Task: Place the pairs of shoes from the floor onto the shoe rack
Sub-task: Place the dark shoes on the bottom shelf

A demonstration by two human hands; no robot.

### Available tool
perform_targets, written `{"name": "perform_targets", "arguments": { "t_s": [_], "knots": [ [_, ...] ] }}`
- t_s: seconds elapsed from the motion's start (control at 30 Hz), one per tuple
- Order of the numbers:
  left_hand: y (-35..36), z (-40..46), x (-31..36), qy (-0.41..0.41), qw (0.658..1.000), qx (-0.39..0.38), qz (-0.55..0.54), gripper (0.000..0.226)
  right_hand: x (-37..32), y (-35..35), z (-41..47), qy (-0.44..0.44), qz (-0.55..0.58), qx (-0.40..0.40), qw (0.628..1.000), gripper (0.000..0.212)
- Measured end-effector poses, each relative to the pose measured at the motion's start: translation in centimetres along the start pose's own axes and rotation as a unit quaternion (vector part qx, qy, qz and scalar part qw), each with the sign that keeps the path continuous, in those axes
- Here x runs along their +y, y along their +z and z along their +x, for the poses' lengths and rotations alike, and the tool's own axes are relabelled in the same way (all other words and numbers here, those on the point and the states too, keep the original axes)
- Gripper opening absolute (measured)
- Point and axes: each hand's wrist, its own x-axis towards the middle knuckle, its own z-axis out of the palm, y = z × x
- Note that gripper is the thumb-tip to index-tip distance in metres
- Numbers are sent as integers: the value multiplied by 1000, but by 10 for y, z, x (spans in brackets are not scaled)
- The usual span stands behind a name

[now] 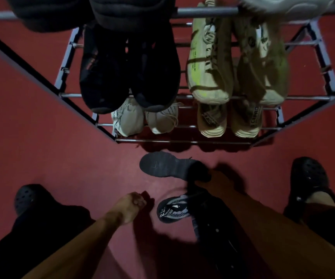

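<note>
From up here I look down on a dark red floor [51,158] with a grey metal tube shoe rack [182,141] in front of me. My right hand [217,178] has its grip closed on the heel end of a black sneaker [162,166], held with the sole turned up toward me, just in front of the rack's lowest front bar; the fingers themselves are hidden behind the shoe. My left hand [131,204] is clenched into a loose fist and grasps nothing, hanging above the floor. Between the two forearms a black and grey knit sneaker [173,208] lies on the floor, partly covered by my right arm. On the rack's middle tier sit a pair of black shoes [128,71] on the left and a pair of pale yellow-green sneakers [237,63] on the right. Below them, the lowest tier carries a pair of white knit sneakers [144,119] and a pair of tan sneakers with lettered straps [231,121]. My feet wear black perforated clogs [309,178], one at each side.
</note>
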Motion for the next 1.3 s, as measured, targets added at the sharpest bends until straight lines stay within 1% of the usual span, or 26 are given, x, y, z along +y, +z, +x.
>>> {"name": "perform_targets", "arguments": {
  "t_s": [0.03,0.07,0.13,0.17,0.2,0.23,0.27,0.3,0.33,0.37,0.4,0.43,0.47,0.53,0.57,0.67,0.7,0.77,0.8,0.87,0.93,1.0,1.07,1.13,1.2,1.3],
  "knots": [
    [5,-1,2,14,1000,-17,-5,27,-1,0,2,2,4,-11,1000,56],
    [11,-3,2,-11,998,-21,-62,27,-5,-2,3,-4,23,-22,999,55],
    [13,-5,11,-15,997,-27,-70,28,-16,-4,7,-10,96,-20,995,53],
    [16,-6,18,-13,991,-15,-130,32,-23,-4,5,-6,133,-6,991,52],
    [21,-4,16,-32,974,17,-222,39,-30,-2,6,-4,160,14,987,53],
    [23,-4,14,-57,944,12,-324,42,-38,-1,5,0,185,34,982,58],
    [24,-5,14,-42,943,-7,-329,39,-42,1,8,11,215,42,976,64],
    [25,-8,10,-19,973,-16,-228,32,-46,2,9,29,246,50,967,70],
    [25,-9,8,-5,987,-12,-163,25,-49,5,12,39,278,57,958,76],
    [24,-9,9,-54,976,0,-211,20,-47,9,17,49,321,58,944,82],
    [23,-9,8,-73,967,-3,-245,18,-46,12,21,61,369,43,927,86],
    [21,-11,9,-68,955,-3,-290,17,-48,16,19,67,404,26,912,84],
    [21,-13,8,-64,945,-4,-320,16,-54,16,12,64,420,24,905,70],
    [11,-17,15,-71,933,14,-352,13,-67,15,-5,5,392,59,918,35],
    [8,-18,17,-71,933,22,-351,12,-73,15,-15,-47,380,81,920,28],
    [-2,-22,20,-106,897,60,-425,19,-89,20,-57,-176,342,69,921,34],
    [-4,-27,21,-112,891,70,-435,24,-90,31,-70,-203,336,41,919,35],
    [-3,-37,16,-125,854,81,-498,35,-87,56,-92,-230,316,-37,920,37],
    [-3,-43,13,-146,834,78,-526,39,-88,66,-102,-234,274,-78,930,37],
    [-1,-53,2,-202,835,92,-504,46,-80,88,-108,-225,195,-126,946,29],
    [3,-61,-21,-264,865,96,-414,51,-66,102,-107,-205,199,-113,952,23],
    [8,-69,-49,-271,897,80,-340,52,-52,111,-106,-158,220,-80,959,13],
    [16,-73,-67,-231,924,53,-301,34,-40,113,-105,-141,202,-44,968,16],
    [20,-83,-72,-169,953,27,-251,14,-38,112,-107,-156,158,-34,974,10],
    [25,-91,-70,-121,967,32,-220,20,-37,109,-107,-177,86,-13,980,22],
    [29,-95,-62,-37,992,23,-117,40,-33,114,-107,-146,47,-53,987,45]
  ]
}}
